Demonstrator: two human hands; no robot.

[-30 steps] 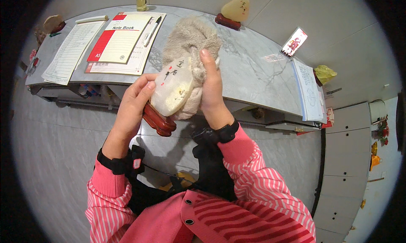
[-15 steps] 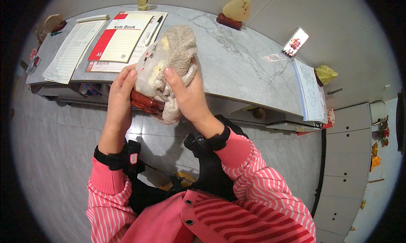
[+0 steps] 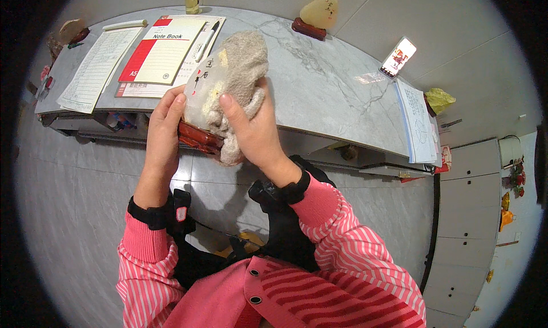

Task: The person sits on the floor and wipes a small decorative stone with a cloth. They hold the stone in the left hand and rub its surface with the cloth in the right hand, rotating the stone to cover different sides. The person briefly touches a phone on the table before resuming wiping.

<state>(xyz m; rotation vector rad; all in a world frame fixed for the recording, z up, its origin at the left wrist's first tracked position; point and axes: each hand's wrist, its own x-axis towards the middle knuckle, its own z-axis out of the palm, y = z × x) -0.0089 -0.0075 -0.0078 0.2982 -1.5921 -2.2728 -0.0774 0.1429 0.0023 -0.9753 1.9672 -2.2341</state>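
Between my hands, in front of the table's near edge, is a pale translucent ornamental stone (image 3: 199, 102) with black and red writing, set in a glossy red-brown wooden base (image 3: 198, 138). My left hand (image 3: 165, 119) grips its left side, thumb on the front and fingers behind. A beige-grey terry cloth (image 3: 245, 62) covers the stone's right side and hangs down beside the base. My right hand (image 3: 255, 125) is closed around the bunched cloth, pressing it against the stone with the thumb on top. The fingers behind the cloth are hidden.
On the grey marbled table (image 3: 319, 94) lie a red-and-cream notebook (image 3: 162, 51), a pen (image 3: 206, 41) and handwritten sheets (image 3: 100, 68). A second stone ornament (image 3: 321, 13), a propped phone (image 3: 398, 57) and a bottle (image 3: 193, 0) stand along the back. Papers (image 3: 415, 122) lie at the right end.
The cloth has shifted slightly over the stone under my right hand, its lower folds drawn up a little. My left hand keeps its hold in nearly the same place.
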